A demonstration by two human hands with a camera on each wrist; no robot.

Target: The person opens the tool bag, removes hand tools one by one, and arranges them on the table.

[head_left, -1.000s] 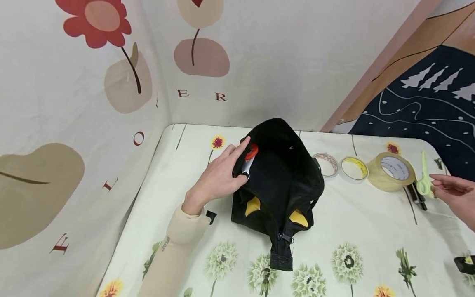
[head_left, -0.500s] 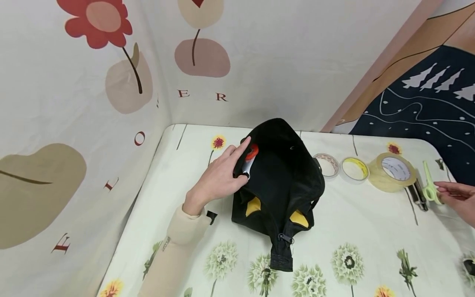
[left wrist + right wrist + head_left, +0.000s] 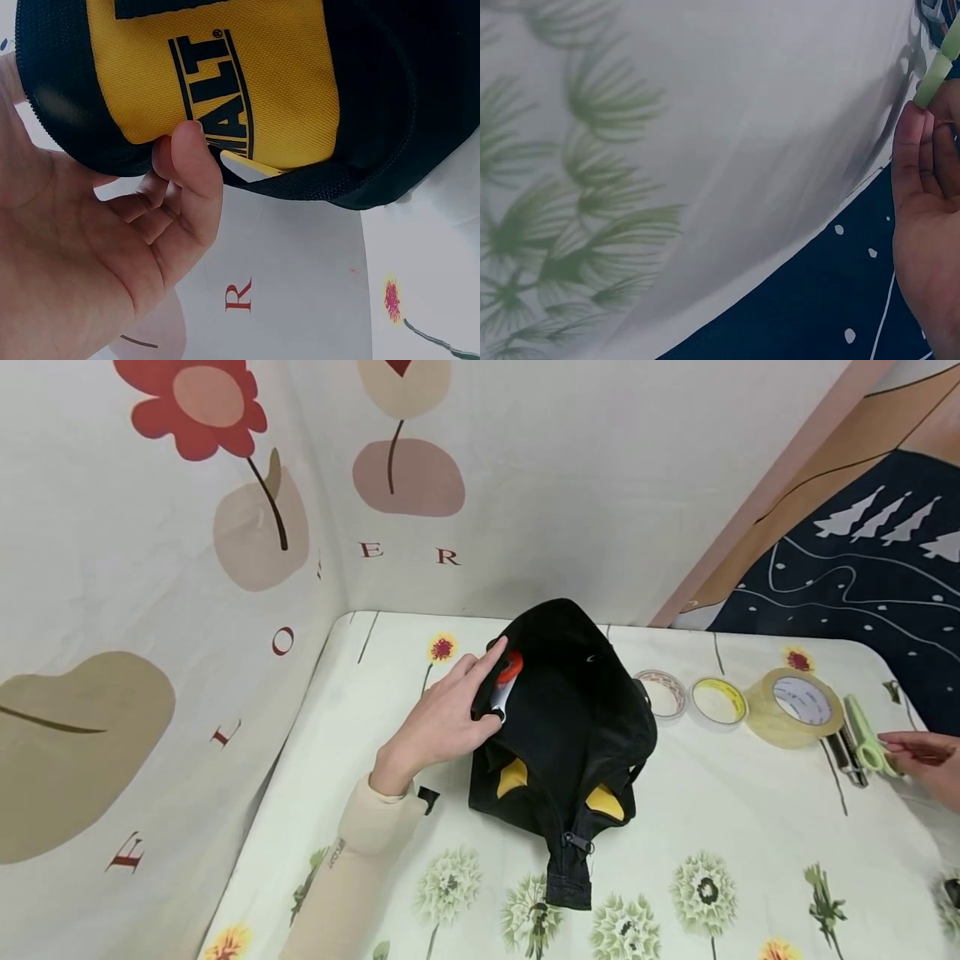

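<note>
My left hand (image 3: 442,718) grips the left edge of an open black tool bag (image 3: 562,710). In the left wrist view its thumb and fingers pinch the rim below a yellow panel (image 3: 285,90) with black lettering. Just inside the bag, by the thumb, sits a red-and-white item (image 3: 508,672) of unclear kind. At the far right my right hand (image 3: 926,760) pinches the handle of light green scissors (image 3: 868,745), blades pointing away. The right wrist view shows a green handle end (image 3: 934,81) at the fingertips. A dark, slim knife-like tool (image 3: 847,758) lies beside the scissors.
Between bag and scissors stand a wide clear tape roll (image 3: 787,731), a yellow-cored tape roll (image 3: 718,702) and a narrow tape roll (image 3: 663,695). The flower-print table (image 3: 720,810) meets a draped wall (image 3: 562,543) at the back. A dark thing (image 3: 952,892) shows at the right edge.
The right hand has moved slightly right and down with the scissors, which have turned so their tips lean left, close to the dark tool. Left hand and bag stay put.
</note>
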